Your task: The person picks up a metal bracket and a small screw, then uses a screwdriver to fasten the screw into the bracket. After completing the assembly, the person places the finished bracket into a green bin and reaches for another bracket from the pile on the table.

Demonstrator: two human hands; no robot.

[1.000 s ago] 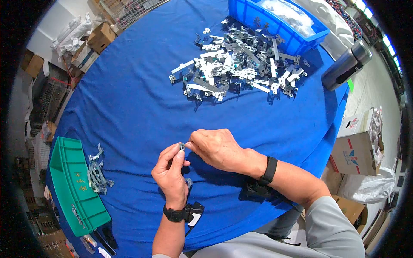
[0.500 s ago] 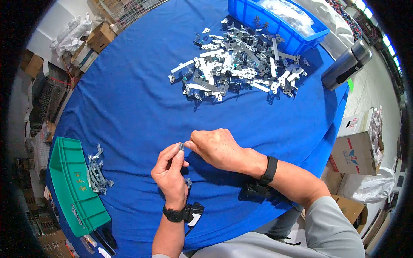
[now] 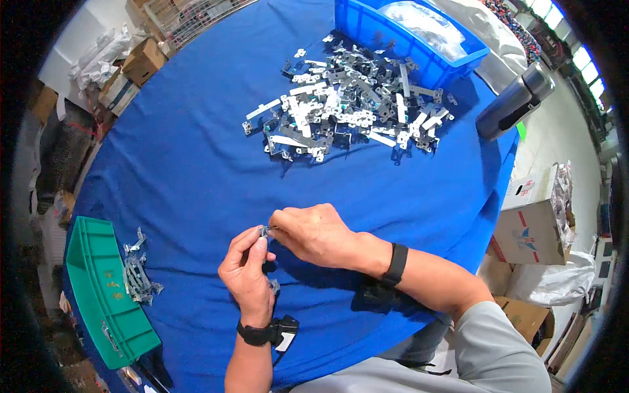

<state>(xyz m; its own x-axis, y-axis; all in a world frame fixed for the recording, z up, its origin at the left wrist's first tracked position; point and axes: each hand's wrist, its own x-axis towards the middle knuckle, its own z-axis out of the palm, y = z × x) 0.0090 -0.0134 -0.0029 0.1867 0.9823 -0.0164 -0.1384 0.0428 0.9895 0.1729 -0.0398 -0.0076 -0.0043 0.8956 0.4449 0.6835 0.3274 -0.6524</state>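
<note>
My left hand [image 3: 244, 278] is closed, pinching a small metal bracket [image 3: 264, 231] between thumb and forefinger above the blue cloth. The fingers of my right hand [image 3: 318, 234] are pinched together at the bracket's right side. Something thin and dark shows at those fingertips, too small to name. Partly covered by my left hand, another small metal piece [image 3: 275, 286] lies on the cloth beside the palm.
A heap of metal brackets [image 3: 354, 105] spreads across the far side of the blue cloth [image 3: 190, 157]. Behind it stands a blue crate [image 3: 452, 69] holding plastic bags, with a grey flask [image 3: 514, 101] to its right. At left are a green bin [image 3: 111, 295] and a small pile of metal parts [image 3: 137, 278].
The whole view has shifted a little, so the scene sits farther left. My right fingertips have come closer to the bracket, which stays pinched in my left hand.
</note>
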